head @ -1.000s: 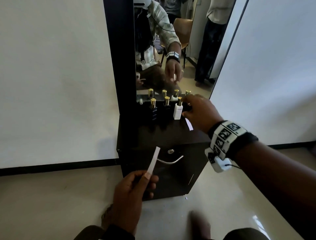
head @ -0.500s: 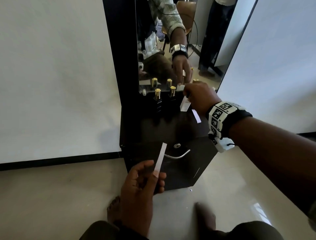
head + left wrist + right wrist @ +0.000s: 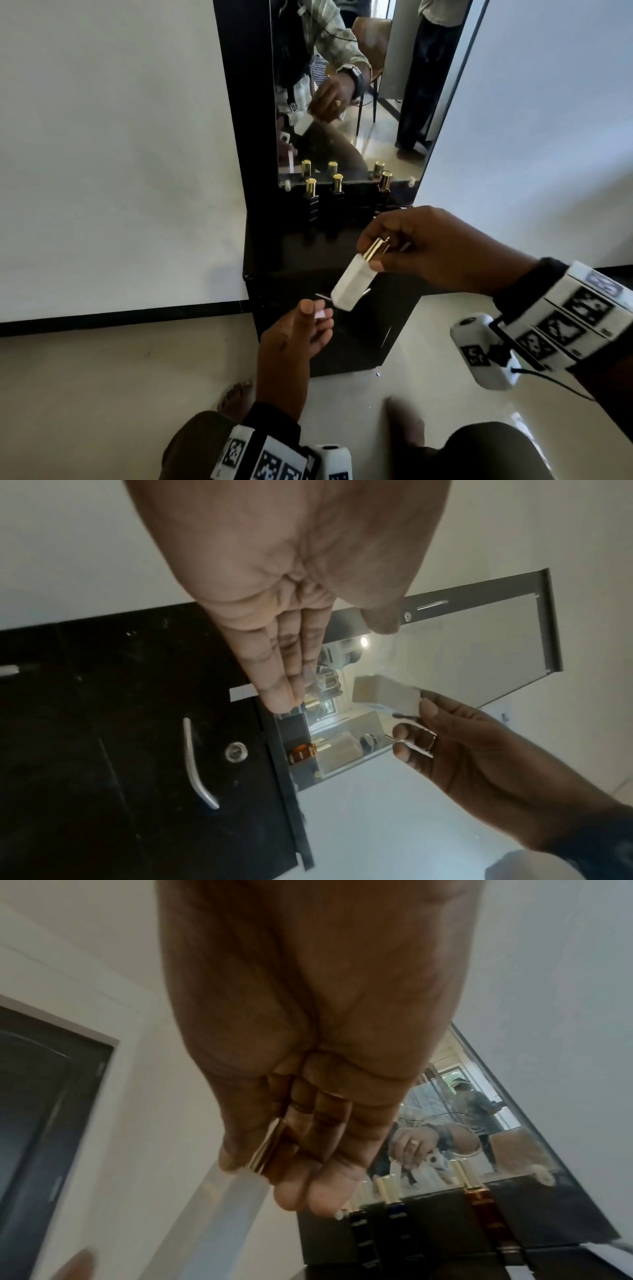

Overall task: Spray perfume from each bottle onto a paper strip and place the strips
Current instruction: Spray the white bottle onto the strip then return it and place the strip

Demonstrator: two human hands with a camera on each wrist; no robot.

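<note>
My right hand (image 3: 373, 255) grips a white perfume bottle (image 3: 352, 284) by its gold cap (image 3: 374, 248), tilted, in front of the black cabinet. The same cap (image 3: 267, 1148) shows between the fingers in the right wrist view. My left hand (image 3: 315, 313) pinches a white paper strip (image 3: 321, 313) just below and left of the bottle's base; most of the strip is hidden. In the left wrist view the strip's end (image 3: 241, 692) sticks out past the fingers, with the bottle (image 3: 387, 693) opposite. Three gold-capped bottles (image 3: 311, 197) (image 3: 337, 192) (image 3: 385, 188) stand against the mirror.
The black cabinet (image 3: 284, 253) stands between white wall panels, with a mirror (image 3: 383, 137) above and a metal door handle (image 3: 197, 764) with a lock on its front. The mirror reflects a chair and a standing person. My bare feet (image 3: 236, 394) rest on the shiny floor.
My right hand took the white bottle out of the row and carried it down and toward me. The left hand rose with the strip, which now sits by the bottle's base.
</note>
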